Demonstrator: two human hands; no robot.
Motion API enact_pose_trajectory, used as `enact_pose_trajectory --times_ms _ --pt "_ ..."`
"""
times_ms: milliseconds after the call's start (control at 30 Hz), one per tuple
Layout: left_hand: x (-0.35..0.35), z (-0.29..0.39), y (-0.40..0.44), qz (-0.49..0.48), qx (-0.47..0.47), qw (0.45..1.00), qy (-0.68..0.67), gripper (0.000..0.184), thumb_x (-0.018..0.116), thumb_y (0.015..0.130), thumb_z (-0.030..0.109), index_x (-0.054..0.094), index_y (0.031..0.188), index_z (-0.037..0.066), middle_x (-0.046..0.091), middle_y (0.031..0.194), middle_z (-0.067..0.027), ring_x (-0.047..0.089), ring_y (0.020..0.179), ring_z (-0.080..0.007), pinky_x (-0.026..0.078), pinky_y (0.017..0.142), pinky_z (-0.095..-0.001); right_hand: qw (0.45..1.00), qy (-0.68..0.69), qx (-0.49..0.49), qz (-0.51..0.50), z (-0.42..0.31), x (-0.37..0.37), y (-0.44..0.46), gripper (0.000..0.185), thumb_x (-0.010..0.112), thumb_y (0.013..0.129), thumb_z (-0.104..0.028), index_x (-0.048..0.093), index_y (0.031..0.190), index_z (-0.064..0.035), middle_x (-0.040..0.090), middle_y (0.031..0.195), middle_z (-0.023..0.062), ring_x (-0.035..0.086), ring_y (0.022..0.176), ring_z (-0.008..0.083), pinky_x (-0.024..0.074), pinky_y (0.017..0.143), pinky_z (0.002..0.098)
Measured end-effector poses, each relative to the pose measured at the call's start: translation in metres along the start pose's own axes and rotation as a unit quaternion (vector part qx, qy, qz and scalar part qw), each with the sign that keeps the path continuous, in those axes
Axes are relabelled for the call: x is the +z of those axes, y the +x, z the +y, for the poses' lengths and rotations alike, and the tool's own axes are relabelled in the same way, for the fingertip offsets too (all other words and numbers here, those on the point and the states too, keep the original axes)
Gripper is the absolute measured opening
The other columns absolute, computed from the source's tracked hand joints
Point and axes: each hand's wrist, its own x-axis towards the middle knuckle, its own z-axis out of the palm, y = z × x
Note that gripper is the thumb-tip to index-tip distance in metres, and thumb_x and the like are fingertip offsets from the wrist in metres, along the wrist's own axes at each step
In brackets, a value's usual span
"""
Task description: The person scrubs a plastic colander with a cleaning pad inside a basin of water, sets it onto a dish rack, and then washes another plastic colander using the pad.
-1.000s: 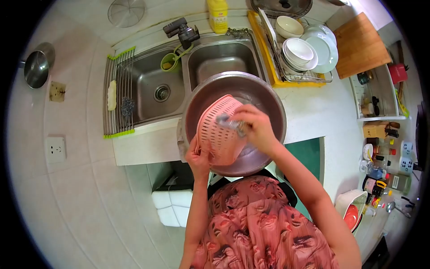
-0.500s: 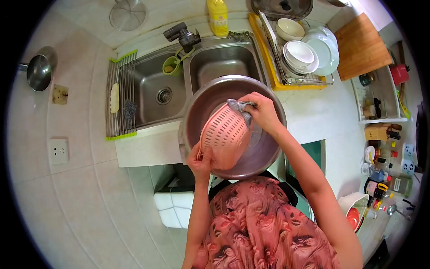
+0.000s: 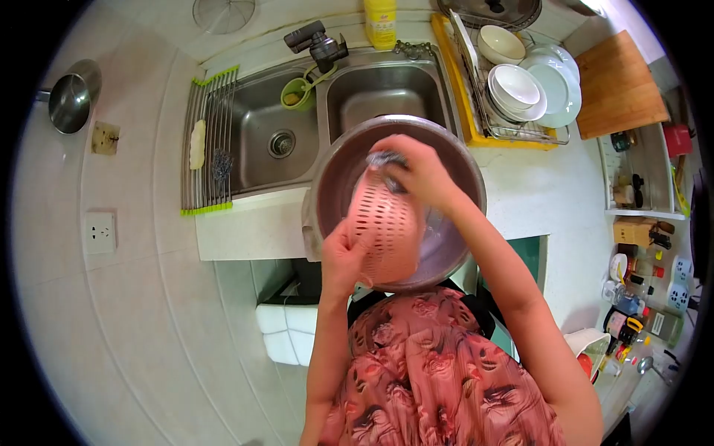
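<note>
A pink plastic colander [image 3: 387, 230] with rows of slots is tilted on its side over a large metal basin [image 3: 466, 160]. My left hand [image 3: 344, 256] is closed on the colander's rim at its lower left. At the upper edge, my right hand [image 3: 416, 172] is closed around a grey cloth [image 3: 387, 158] and presses it against the colander's rim. Some of the cloth is hidden under the fingers, and the right hand is slightly blurred. Clear water or a shiny wet patch shows in the basin beside the colander.
Behind the basin is a double sink [image 3: 260, 141] with a black faucet [image 3: 318, 44] and a green ladle [image 3: 296, 94]. A roll-up rack [image 3: 208, 149] lies at the left. White bowls [image 3: 515, 87] and plates fill a dish rack [image 3: 520, 135] at right, next to a cutting board [image 3: 621, 85].
My right hand has moved left with the cloth along the colander's upper rim. The colander has turned more upright, and my left hand has shifted slightly right. The whole view has shifted slightly.
</note>
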Motion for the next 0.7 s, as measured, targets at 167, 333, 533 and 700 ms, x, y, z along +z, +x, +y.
enact_pose_trajectory --times_ms 167,333,533,700 --pt "-0.025 -0.004 0.000 0.085 0.029 0.989 -0.115 0.030 0.065 0.098 0.014 0.061 0.122 -0.004 0.070 0.111 -0.0109 0.067 0.096 -0.0165 0.055 0.084 -0.0301 0.938 -0.337 0.086 -0.001 0.086 0.001 -0.035 0.027 0.064 0.080 -0.004 0.058 0.106 -0.0086 0.057 0.101 0.0140 0.062 0.096 0.0323 0.0540 0.076 0.0447" --pt "-0.019 -0.002 0.000 0.103 0.036 0.985 -0.133 0.029 0.065 0.097 0.012 0.061 0.121 -0.004 0.069 0.110 -0.0078 0.064 0.095 -0.0118 0.051 0.085 -0.0282 0.926 -0.349 -0.003 -0.145 0.116 0.038 -0.100 0.044 0.068 0.071 -0.002 0.053 0.112 -0.0048 0.050 0.115 0.0163 0.052 0.109 0.0386 0.0549 0.084 0.0437" --pt "-0.019 -0.004 0.002 0.091 0.044 0.987 -0.125 0.030 0.067 0.096 0.012 0.062 0.121 -0.003 0.069 0.110 -0.0073 0.063 0.096 -0.0117 0.051 0.086 -0.0280 0.967 -0.201 0.158 -0.020 0.105 0.008 -0.089 0.053 0.066 0.070 0.009 0.052 0.119 -0.0010 0.059 0.116 0.0228 0.058 0.111 0.0403 0.0517 0.089 0.0454" --pt "-0.014 -0.003 0.002 0.069 0.044 0.992 -0.098 0.030 0.069 0.095 0.014 0.062 0.120 -0.003 0.070 0.108 -0.0067 0.064 0.094 -0.0111 0.051 0.085 -0.0270 0.951 -0.101 0.288 0.046 0.066 -0.010 -0.080 0.041 0.079 0.071 -0.006 0.063 0.108 0.0000 0.071 0.094 0.0180 0.071 0.087 0.0307 0.0553 0.079 0.0372"
